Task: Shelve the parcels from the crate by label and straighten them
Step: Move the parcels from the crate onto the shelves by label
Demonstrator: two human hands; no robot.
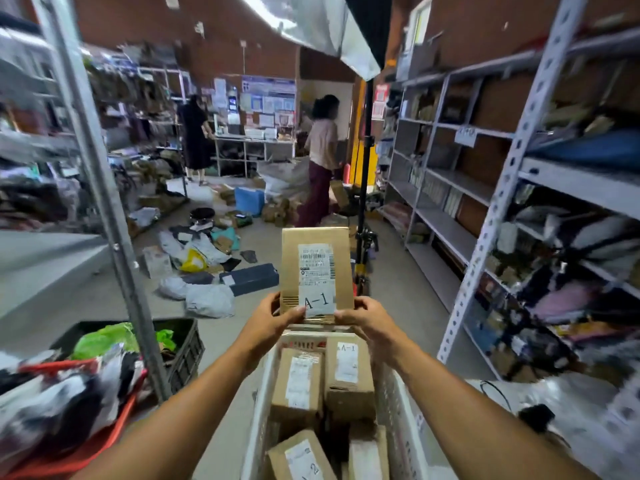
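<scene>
I hold a flat brown cardboard parcel (313, 265) upright above the white crate (263, 410). Its white label reads A-1. My left hand (273, 318) grips the parcel's lower left corner, thumb on the label. My right hand (363, 315) grips the lower right corner. Inside the crate lie several more brown boxes, one (348, 372) also marked A-1, another (298, 382) beside it, and one (299, 457) at the bottom with a 2 showing.
Grey metal shelves (460, 181) packed with parcels run along the right; a shelf upright (104, 188) stands at left. A black crate (183, 351) and a red bin (86, 448) sit lower left. Loose parcels (207, 299) litter the floor; two people (320, 161) stand beyond, by a black tripod (363, 202).
</scene>
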